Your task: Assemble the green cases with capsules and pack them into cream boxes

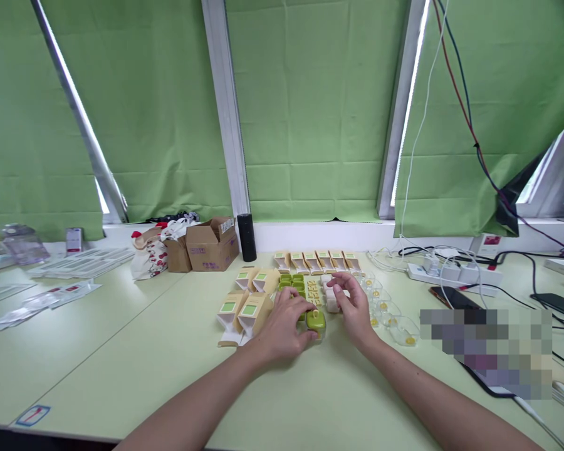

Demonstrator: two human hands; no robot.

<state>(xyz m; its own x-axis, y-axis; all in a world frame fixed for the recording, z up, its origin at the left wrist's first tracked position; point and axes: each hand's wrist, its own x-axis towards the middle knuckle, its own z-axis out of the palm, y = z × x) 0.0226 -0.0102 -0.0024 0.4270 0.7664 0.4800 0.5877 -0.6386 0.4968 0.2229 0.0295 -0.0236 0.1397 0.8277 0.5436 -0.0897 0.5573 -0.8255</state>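
**While the left hand [286,329] pinches a small green box [316,321], the right hand [356,308] curls by some white blocks [331,302]**

Since its thumb and fingers press on two sides, the green box sits snugly in the left hand. It is low over the table [145,382], in front of the little yellow bits [314,293], and has a yellow knob on top.

The right hand is partly open, with its fingers bent and a small gap by the thumb. I see nothing held in it. Its fingertips are right beside the white blocks, but I cannot tell if they touch.

More green blocks [299,279] stand just behind the left hand. Four tan paper boxes [250,310] with green squares are to the left of it, and some have their flaps open. A row of more tan boxes [313,263] is at the back. On the right, clear cases [404,330] with yellow spots lie in a line near the right wrist. Farther right is a white power strip [470,277] with cords.
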